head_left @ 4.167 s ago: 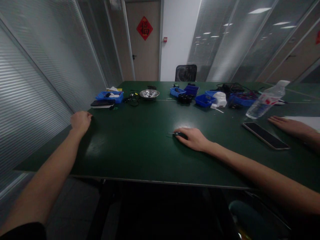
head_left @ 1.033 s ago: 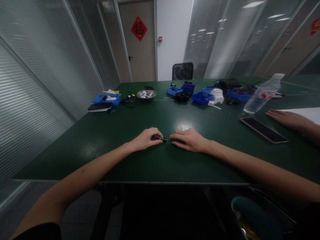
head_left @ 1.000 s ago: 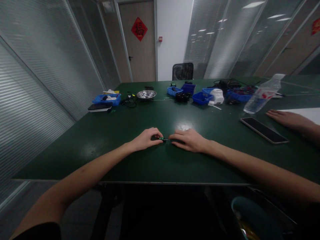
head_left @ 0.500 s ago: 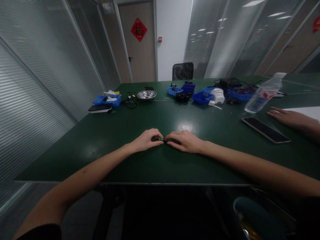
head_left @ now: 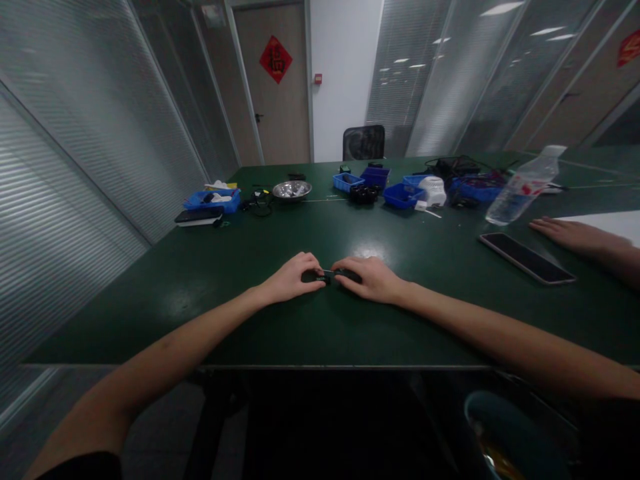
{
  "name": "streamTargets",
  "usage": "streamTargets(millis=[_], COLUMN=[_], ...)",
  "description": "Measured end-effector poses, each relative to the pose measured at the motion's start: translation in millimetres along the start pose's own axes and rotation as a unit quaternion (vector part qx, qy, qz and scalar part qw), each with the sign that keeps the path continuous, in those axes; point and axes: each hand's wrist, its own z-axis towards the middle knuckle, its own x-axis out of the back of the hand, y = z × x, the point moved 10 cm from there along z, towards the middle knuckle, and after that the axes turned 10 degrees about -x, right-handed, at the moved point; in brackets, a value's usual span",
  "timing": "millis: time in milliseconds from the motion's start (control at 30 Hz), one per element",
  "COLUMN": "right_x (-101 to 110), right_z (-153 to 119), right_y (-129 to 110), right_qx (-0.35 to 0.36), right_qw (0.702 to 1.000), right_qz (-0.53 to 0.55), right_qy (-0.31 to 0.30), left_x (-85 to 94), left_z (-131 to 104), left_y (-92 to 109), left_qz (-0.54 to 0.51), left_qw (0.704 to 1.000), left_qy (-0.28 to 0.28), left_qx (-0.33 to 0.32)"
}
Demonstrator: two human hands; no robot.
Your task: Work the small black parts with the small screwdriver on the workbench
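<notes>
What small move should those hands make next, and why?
Perhaps ease the tool toward the dark part: the right hand grips the tool, its thin shaft pointing at the left hand, which pinches the part. Whether shaft and part touch is unclear.

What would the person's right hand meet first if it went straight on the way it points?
Most likely the small dark piece held in the left hand, with the thin-shafted tool in the right hand leading. Exact depth is unclear.
</notes>
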Motion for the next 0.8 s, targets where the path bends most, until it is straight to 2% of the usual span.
streamTargets(millis=[133, 433, 567, 800], right_x=[5, 0, -4, -4], right_z=[-2, -5, -4, -1], right_y=[-4, -14, -14, -4], right_qx=[0.012, 0.053, 0.049, 0.010], right_qw=[1.000, 0.997, 0.997, 0.999], right_qz=[0.015, 0.016, -0.011, 0.003], right_qy=[0.006, -0.044, -0.053, -0.045], left_x=[0.7, 0.7, 1.9, 0.5], left_z=[-1, -1, -1, 1], left_y=[1, 3, 3, 0], left_qz=[0.000, -0.005, -0.010, -0.006], left_qw=[1.000, 1.000, 1.000, 1.000], left_qy=[-0.001, -0.007, -0.003, -0.011], left_qx=[0.001, -0.002, 0.001, 0.006])
